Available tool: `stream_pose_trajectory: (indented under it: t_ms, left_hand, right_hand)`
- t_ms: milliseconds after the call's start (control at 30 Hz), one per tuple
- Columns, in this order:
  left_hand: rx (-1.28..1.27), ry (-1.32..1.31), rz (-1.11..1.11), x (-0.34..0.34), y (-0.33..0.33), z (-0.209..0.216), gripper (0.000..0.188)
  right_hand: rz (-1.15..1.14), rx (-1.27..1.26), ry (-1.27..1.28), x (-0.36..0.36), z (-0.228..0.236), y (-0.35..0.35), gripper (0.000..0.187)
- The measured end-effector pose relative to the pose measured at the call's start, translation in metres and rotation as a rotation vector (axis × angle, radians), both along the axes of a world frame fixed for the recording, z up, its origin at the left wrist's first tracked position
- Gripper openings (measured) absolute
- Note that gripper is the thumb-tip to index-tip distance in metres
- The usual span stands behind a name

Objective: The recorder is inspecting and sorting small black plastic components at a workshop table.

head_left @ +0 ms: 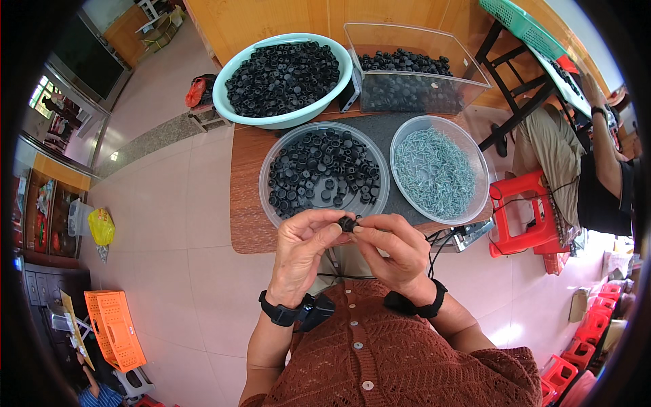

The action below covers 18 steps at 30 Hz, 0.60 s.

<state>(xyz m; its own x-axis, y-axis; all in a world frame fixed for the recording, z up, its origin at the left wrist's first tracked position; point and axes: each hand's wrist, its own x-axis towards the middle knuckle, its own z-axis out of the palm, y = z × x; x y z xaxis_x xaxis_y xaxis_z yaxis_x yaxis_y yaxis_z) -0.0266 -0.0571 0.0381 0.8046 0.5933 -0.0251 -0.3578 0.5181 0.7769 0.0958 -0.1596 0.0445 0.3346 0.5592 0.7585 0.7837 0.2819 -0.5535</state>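
Note:
Between my two hands, at the near edge of the table, is a small round black plastic cap [348, 224]. Thumb and fingertips of my left hand [298, 249] pinch it from one side. My right hand [397, 252] has its thumb and forefinger pressed together at the cap's other side; whether a screw is also between them is too small to tell. Just beyond my fingers stands a clear round tub [266, 193] with loose black caps. To its right, a second clear tub [483, 178] holds a heap of silvery screws.
A light blue basin [274, 122] and a clear box [468, 88], both with black caps, stand at the back of the brown table [247, 210]. A red stool [519, 234] and a seated person [600, 190] are at right. An orange crate [115, 329] lies at left.

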Motion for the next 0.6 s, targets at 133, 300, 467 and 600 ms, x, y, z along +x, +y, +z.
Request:
stream_pose_trajectory:
  t_ms: [133,300,467,600]
  left_hand:
    - [0.019,-0.003,0.034,0.0,0.0,0.0,0.017]
    - [0.132,0.062,0.055,-0.003,0.003,0.0,0.014]
    - [0.218,0.112,0.027,-0.004,0.004,0.003,0.015]
    - [0.185,0.111,-0.005,-0.004,0.0,0.003,0.016]
  right_hand:
    - [0.031,-0.02,0.017,0.001,0.002,0.001,0.025]
    - [0.081,-0.094,0.026,0.003,0.005,0.0,0.024]
    - [0.047,-0.078,-0.002,-0.002,0.008,0.0,0.022]
    - [0.074,-0.137,-0.005,0.001,0.013,-0.001,0.02]
